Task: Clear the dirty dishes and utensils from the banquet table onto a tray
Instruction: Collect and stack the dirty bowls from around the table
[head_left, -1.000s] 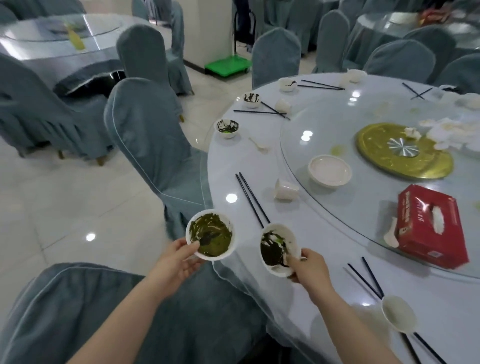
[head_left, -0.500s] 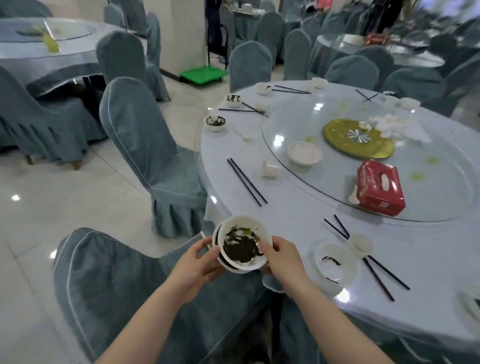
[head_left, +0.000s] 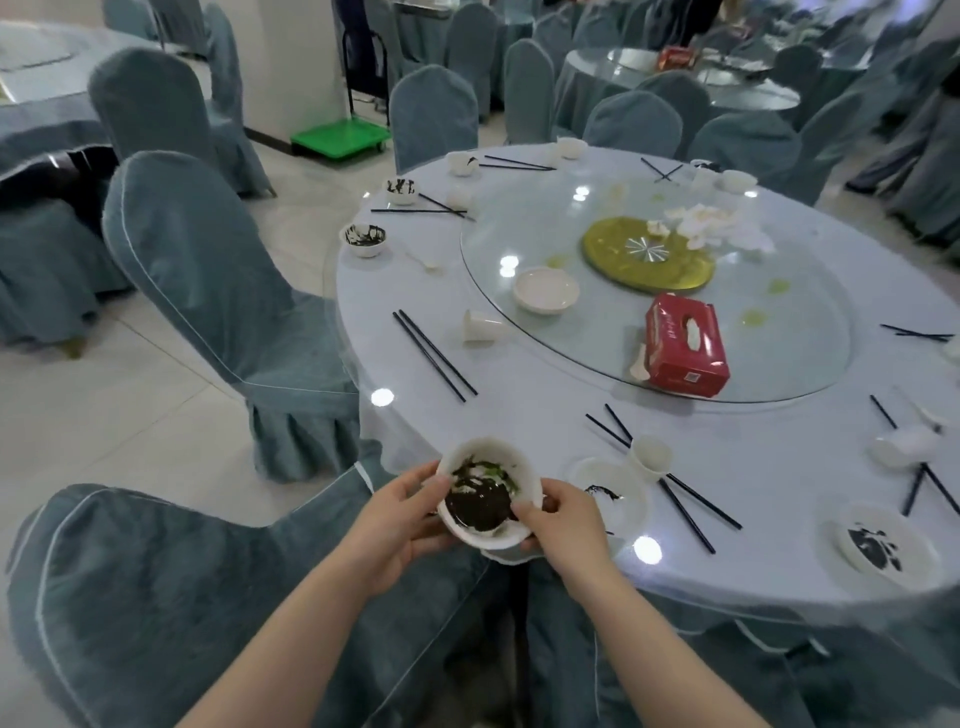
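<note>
Bowls (head_left: 485, 496) that were apart, one per hand, a second ago are now nested into one stack at lower centre, off the table (head_left: 519, 395) edge; the left hand (head_left: 400, 525) and right hand (head_left: 563, 525) both grip it. Stacking frees a hand for the plate (head_left: 610, 499) just right. No tray shows.

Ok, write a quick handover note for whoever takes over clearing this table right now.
Left hand and right hand both grip the stacked dirty bowls at the table's near edge.
Done: two bowls stacked together.
Left: plate and cup beside the hands, plate at right, far bowls, white dish on the glass turntable, tipped cup, chopsticks all around.
No tray in view.
</note>
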